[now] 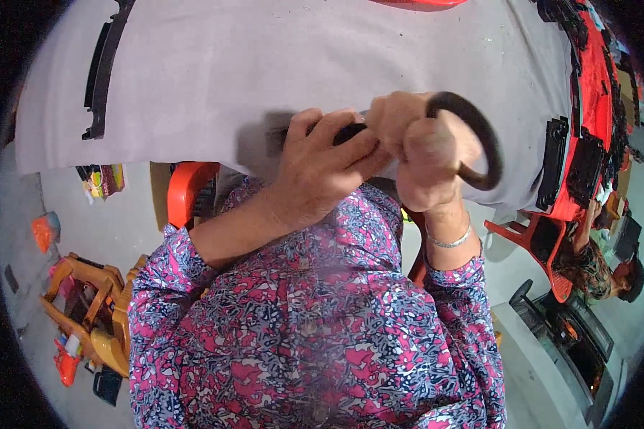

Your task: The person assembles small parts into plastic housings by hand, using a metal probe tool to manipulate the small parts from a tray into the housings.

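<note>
Over the near edge of the cloth-covered table, my left hand (pixel 323 161) curls its fingers around a small black piece (pixel 349 133), most of which the fingers hide. Right beside it, my right hand (pixel 426 146) is closed in a fist, slightly smeared by motion. A thick black ring-shaped handle (pixel 495 161) sticks out past the fist on its right side. The rest of that tool is covered by my fingers, so its kind does not show. Both hands meet or nearly touch at the black piece.
Pale cloth covers the table (pixel 265 57). Long black strips (pixel 104 79) lie at its left, and more black parts (pixel 552 164) at its right edge near a red cloth (pixel 595 93). A red chair (pixel 533 239) and another person (pixel 594 264) are at right; wooden furniture (pixel 96 300) stands at left.
</note>
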Action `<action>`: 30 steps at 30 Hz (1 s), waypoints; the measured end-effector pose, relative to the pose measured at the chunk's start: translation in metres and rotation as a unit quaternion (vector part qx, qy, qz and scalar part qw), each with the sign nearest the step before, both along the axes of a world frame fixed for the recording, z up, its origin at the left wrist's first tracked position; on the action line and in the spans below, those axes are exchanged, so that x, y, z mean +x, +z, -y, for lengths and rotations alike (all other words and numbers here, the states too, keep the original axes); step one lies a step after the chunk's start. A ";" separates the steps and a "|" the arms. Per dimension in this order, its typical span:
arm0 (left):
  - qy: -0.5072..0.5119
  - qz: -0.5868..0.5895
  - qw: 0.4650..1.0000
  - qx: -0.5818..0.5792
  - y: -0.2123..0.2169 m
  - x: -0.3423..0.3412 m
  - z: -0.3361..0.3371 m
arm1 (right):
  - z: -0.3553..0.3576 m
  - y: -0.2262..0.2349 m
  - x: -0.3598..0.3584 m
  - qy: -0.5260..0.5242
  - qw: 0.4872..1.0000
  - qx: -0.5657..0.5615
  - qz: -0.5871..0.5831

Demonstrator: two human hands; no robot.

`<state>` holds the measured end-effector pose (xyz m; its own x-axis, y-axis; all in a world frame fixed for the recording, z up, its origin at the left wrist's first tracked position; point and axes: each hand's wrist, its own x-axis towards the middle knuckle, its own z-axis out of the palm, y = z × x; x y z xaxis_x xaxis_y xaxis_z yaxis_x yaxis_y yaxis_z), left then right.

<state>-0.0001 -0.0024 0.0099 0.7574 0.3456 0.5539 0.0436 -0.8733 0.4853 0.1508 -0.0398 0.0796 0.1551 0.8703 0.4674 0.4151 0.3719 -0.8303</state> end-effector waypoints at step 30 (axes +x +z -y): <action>0.079 -0.044 0.992 -0.085 0.046 -0.019 -0.039 | 0.009 -0.008 0.024 0.031 0.899 0.012 -0.436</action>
